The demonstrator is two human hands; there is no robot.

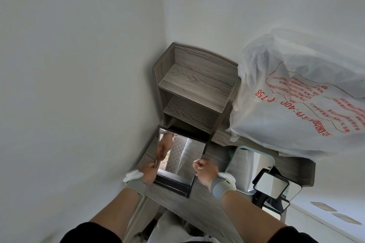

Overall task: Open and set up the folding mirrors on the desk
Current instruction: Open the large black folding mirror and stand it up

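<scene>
Grey wood-grain desk [207,203], pushed into a white corner. Folding mirror [183,156] sits at the desk's left end, just in front of a small two-tier shelf unit [195,89] in the same grey wood. Mirror panel is raised and tilted back off its black base [173,183], which lies flat on the desk.

Person has both hands on it. Left hand [151,169] pinches the panel's left edge, fingers curled round the frame. Right hand [205,169] is curled at the lower right edge and looks to be gripping it, though the fingertips are partly hidden. Grey wristbands on both wrists, dark sleeves higher up.

Right of the held mirror, three more on the desk:
- pale teal-framed mirror [250,163], rounded corners, nearest the right hand
- black-framed mirror [271,185] overlapping the teal one's lower right
- another black-framed mirror [274,206] at the desk's near edge, partly hidden

Big white plastic bag [296,94] with red print is piled on the desk's far right, pressed against the shelf unit's side.
</scene>
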